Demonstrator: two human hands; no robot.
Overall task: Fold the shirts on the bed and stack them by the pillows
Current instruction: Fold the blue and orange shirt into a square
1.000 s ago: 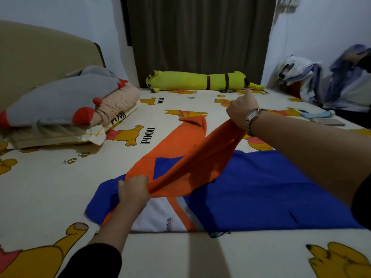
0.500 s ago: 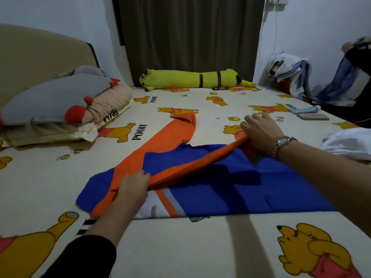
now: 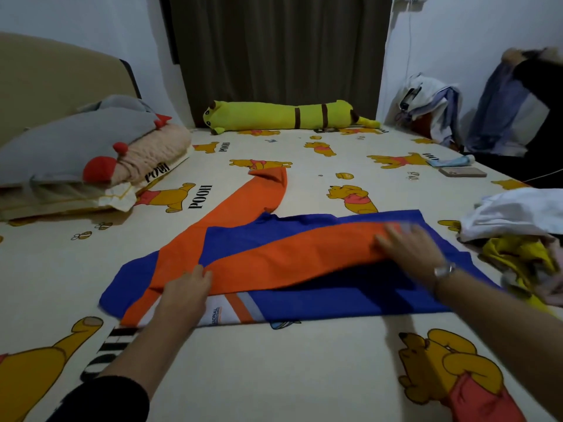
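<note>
We take the blue and orange shirt [image 3: 304,287] as our landmark; it lies spread flat across the middle of the bed [image 3: 274,376]. Far to its left, against the headboard, we see the stacked pillows [image 3: 91,159], with the grey one on top. Our left hand [image 3: 185,295] rests on the shirt's left end, by the white striped panel, fingers laid fairly straight at the edge of the orange sleeve that is folded across the blue body. The other orange sleeve stretches away from the shirt toward the far side of the bed, where a long yellow plush toy [image 3: 289,117] lies under the curtain. Our right hand [image 3: 409,248], blurred and wearing a wristwatch, lies flat with fingers spread on the shirt's right end, pressing the folded sleeve down. Right of the shirt sits a loose pile of white and yellow clothes [image 3: 518,236], and beyond it a phone [image 3: 463,172].
</note>
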